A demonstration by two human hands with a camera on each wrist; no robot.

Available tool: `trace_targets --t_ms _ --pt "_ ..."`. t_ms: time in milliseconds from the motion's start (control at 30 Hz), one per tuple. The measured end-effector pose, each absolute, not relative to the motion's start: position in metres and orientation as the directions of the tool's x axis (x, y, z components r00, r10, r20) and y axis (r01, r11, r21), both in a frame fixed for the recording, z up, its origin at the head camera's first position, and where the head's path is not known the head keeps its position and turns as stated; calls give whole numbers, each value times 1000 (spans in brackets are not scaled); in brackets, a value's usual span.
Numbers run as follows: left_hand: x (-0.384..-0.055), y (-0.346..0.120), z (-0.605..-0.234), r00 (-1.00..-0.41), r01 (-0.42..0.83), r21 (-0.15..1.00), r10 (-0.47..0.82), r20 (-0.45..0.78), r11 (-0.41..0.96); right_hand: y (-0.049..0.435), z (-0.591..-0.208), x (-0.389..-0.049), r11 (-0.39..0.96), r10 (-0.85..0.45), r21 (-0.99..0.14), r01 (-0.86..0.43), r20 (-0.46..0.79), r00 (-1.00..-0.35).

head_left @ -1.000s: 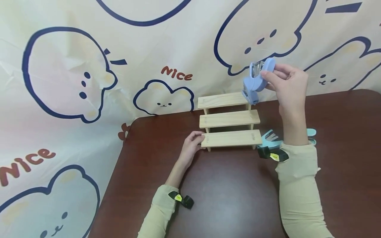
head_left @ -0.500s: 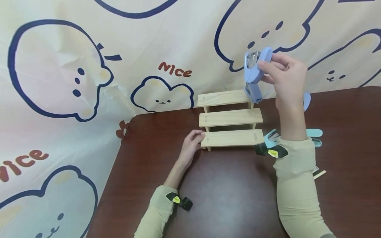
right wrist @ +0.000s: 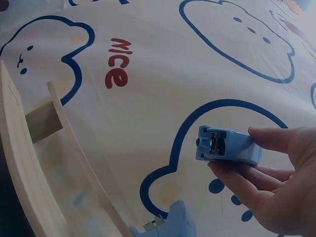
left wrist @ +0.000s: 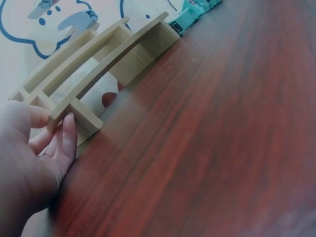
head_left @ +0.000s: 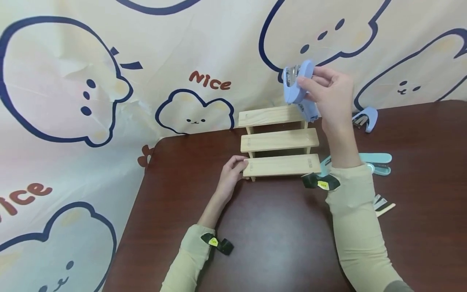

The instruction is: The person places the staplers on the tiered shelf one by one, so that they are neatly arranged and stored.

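My right hand (head_left: 337,97) pinches a periwinkle-blue stapler (head_left: 293,85) between thumb and fingers, raised above the back tier of a three-tier wooden stand (head_left: 281,164). A second blue stapler (head_left: 309,111) is at the right end of that tier, partly covered by the held one in the head view. In the right wrist view, the end of the held stapler (right wrist: 224,143) faces the camera, and the other blue stapler (right wrist: 180,222) shows below it. My left hand (head_left: 230,178) grips the left end of the lowest tier, its thumb and fingers around the board (left wrist: 59,111).
Right of the stand lie a light-blue stapler (head_left: 366,118) and a teal stapler (head_left: 381,163). Another teal piece (head_left: 324,165) is partly hidden by my right arm. Beside the sleeve a cream-and-black object (head_left: 384,207) shows. A printed cloth (head_left: 146,105) hangs behind the brown table (head_left: 270,243).
My right hand has moved left with the held stapler, over the stand's right end. The head view has shifted slightly, uncovering more items on the right. My left hand keeps its grip.
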State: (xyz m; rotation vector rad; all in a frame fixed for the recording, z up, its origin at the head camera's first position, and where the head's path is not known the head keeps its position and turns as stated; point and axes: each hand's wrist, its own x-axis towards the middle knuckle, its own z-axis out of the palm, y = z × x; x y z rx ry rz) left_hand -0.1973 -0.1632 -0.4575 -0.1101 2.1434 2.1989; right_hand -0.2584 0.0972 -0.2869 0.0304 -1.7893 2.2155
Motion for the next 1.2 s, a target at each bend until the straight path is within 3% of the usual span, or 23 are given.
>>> trace_targets --t_ms 1200 --pt "-198 -162 -459 -995 -95 995 13 -95 -26 91 -299 -261 118 148 -976 -185 202 -968"
